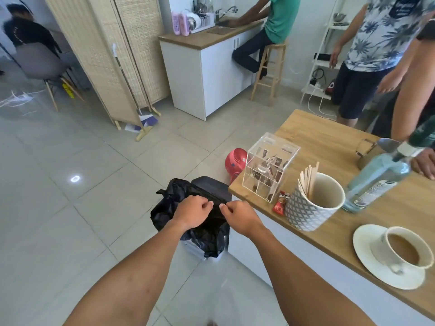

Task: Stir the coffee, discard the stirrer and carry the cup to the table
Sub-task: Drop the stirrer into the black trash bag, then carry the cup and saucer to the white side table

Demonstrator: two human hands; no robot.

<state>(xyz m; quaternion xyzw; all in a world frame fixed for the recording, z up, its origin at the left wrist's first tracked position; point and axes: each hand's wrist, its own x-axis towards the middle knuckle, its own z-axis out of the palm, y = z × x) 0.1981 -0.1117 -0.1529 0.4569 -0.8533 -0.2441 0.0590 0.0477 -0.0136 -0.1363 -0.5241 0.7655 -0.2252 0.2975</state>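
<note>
My left hand [193, 212] and my right hand [237, 216] hover close together over a bin lined with a black bag [164, 212], beside the counter's end. Both have fingers curled and thumb pinched to forefinger. I cannot make out a stirrer or anything else in either pinch. The white coffee cup [404, 252], full of milky coffee, stands on its saucer [367, 260] at the near right of the wooden counter [317, 137], well away from both hands.
On the counter stand a patterned cup [306, 212] of wooden stirrers [308, 177], a clear acrylic sachet box [270, 168], a red sachet [279, 205] and a blue bottle [381, 177]. A red fan [235, 163] sits on the floor. People stand at the right; another sits at the sink.
</note>
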